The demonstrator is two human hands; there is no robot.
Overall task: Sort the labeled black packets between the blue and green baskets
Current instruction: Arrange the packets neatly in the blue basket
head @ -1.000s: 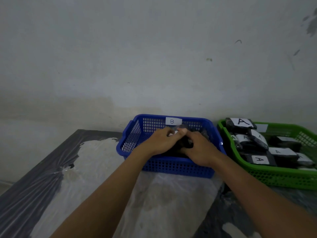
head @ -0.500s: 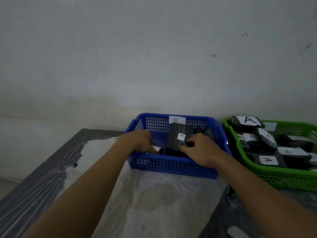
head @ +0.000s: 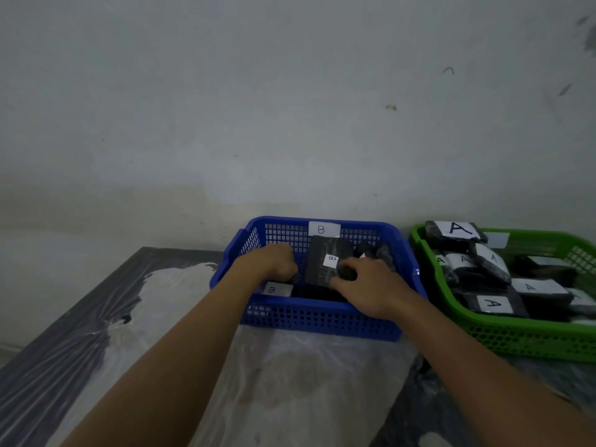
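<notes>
**In the blue basket, the hands part and a B packet stands exposed**

Inside the blue basket [head: 322, 321], a black packet with a small B label [head: 325, 264] stands tilted against the back wall, below the basket's own B tag [head: 324, 229]. The right hand [head: 367, 285] curls its fingers round this packet's lower right edge and holds it. A second ago both hands were bunched together over the middle; now the left hand [head: 274, 262] has drawn off to the left, fingers bent down into the basket near a flat B-labelled packet [head: 278, 289]; whether it grips anything cannot be told. Just to the right, the green basket [head: 529, 343] holds packets marked A [head: 491, 304]. Every readable label matches its basket, so this looks like tidying late in the sort.
</notes>
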